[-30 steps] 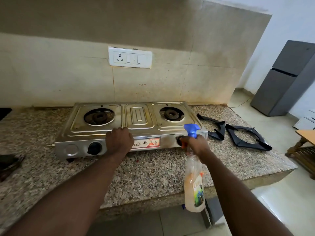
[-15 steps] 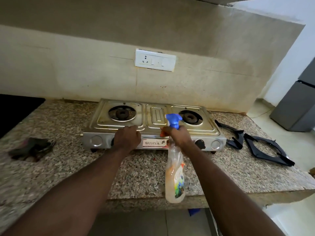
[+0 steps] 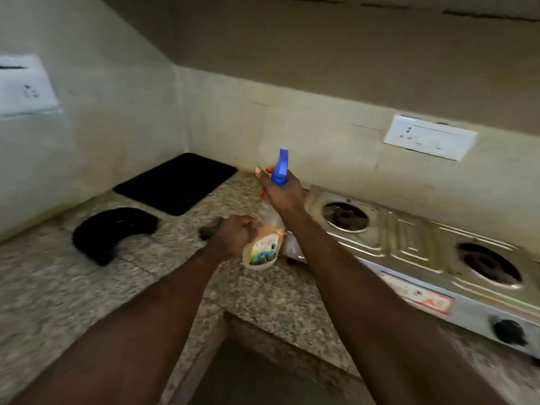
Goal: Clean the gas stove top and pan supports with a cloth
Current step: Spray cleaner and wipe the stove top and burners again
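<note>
The stove [image 3: 409, 244] sits just right of the right hand [image 3: 282, 192], which grips a spray bottle [image 3: 263, 249] by the neck. The bottle hangs between both hands. The left hand [image 3: 233, 235] is curled right beside a dark cloth [image 3: 211, 227] on the counter [image 3: 73, 287]. Blur hides whether it is holding the cloth. The stove's right end is cut off. It shows two burners [image 3: 344, 216] and one knob [image 3: 510, 332]. One black mat [image 3: 178, 182] lies beyond the left hand.
</note>
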